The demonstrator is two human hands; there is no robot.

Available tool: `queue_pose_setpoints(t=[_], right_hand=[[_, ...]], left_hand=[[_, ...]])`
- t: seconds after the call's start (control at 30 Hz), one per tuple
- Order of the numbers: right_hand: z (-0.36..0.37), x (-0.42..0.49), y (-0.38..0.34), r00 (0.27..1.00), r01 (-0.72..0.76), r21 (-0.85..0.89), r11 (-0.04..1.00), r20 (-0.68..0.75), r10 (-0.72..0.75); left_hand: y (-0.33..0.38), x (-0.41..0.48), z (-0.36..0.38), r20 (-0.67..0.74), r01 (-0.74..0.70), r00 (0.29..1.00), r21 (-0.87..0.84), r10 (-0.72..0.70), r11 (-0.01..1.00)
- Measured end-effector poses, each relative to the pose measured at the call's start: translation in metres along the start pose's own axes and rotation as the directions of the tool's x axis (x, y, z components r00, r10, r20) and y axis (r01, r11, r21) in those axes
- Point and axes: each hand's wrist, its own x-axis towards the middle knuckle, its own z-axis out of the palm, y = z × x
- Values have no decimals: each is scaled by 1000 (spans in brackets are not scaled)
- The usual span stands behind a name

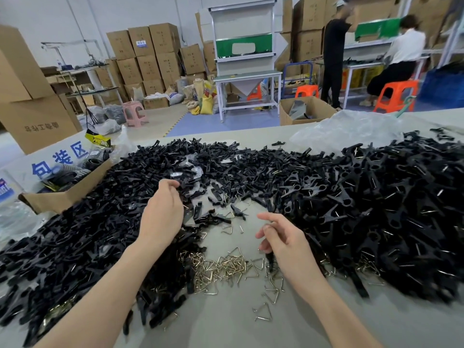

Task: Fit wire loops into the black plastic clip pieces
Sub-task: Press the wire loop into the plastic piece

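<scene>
Left grip at edge of heap of black clips, fingers curled down onto it; cannot tell if pinching any. Right grip curled round one clip piece, end poking out below. Wire loops piled on counter between my wrists. Bigger heap at right.

Black clips heaped in wide arc left, back, right; brassy triangular wire loops piled loose front centre.
</scene>
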Motion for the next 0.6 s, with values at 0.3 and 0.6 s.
queue_pose_setpoints(t=[0.3,0.6], right_hand=[[2,-2,-2,999,43,-74,996,16,-42],[4,-6,-4,996,88,-233,968,43,-80]], left_hand=[[19,-19,-9,3,-65,998,31,65,997],[3,-55,16,-143,-114,981,122,131,986]])
